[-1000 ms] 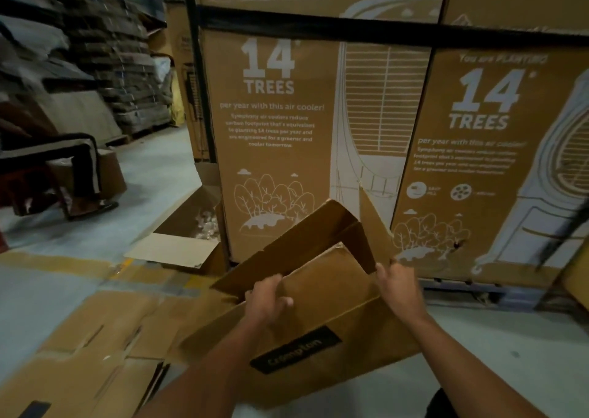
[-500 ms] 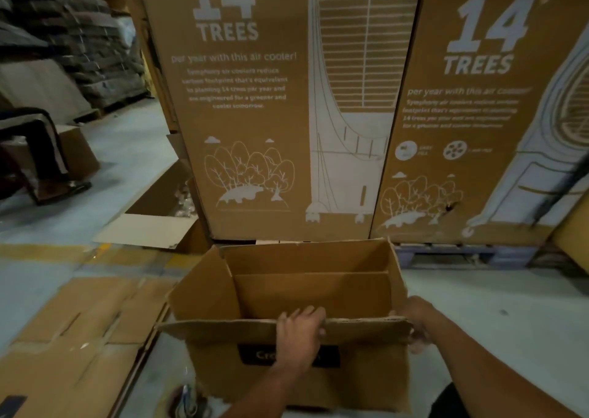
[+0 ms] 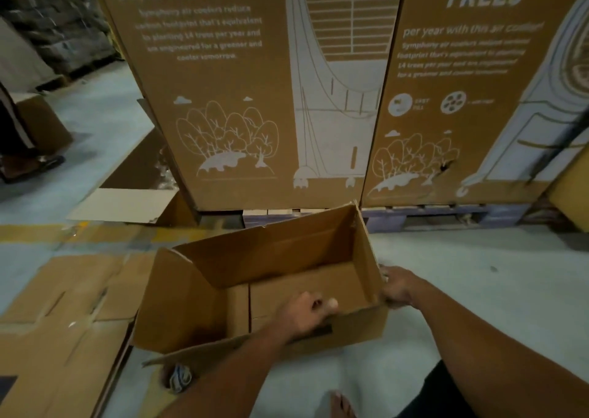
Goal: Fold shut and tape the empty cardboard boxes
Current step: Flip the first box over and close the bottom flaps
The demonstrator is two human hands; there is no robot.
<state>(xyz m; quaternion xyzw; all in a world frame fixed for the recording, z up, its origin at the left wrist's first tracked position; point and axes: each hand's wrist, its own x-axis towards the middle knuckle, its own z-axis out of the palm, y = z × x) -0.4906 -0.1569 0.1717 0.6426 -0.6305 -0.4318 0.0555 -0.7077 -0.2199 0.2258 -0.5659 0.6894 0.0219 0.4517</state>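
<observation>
An open cardboard box point(image 3: 255, 290) stands on the concrete floor point(image 3: 478, 274) at the centre of the view, its top flaps still up and its inside empty, so the folding shut has yet to be done and no tape is on it. The person's left hand point(image 3: 306, 314) reaches in from six o'clock and curls its fingers point(image 3: 331, 303) over the near flap, apparently holding that edge in order to steady or turn it inward. The right hand point(image 3: 393, 287), at about three o'clock of the box, grips the upright right-hand flap point(image 3: 366, 251) from outside; its fingers wrap the flap's edge, likely bracing the box square while the other hand works. At six o'clock a bare foot point(image 3: 342, 405) shows. Flattened cardboard sheets point(image 3: 63, 306) lie on the floor at nine o'clock, presumably waiting their turn. A second open box point(image 3: 137, 191) sits at ten o'clock. Behind, from eleven to two o'clock, tall printed cartons point(image 3: 223, 82) stand on a pallet point(image 3: 446, 216). Their white lettering reads "per year with this air cooler!" and, partly blurred, "Symphony air coolers reduce carbon footprint… for a greener and cooler tomorrow", with "TREES" on the right carton, beside drawings of trees and an air cooler. A small roll-like object point(image 3: 178, 377) lies under the box's near-left corner; whether it is tape cannot be told.
</observation>
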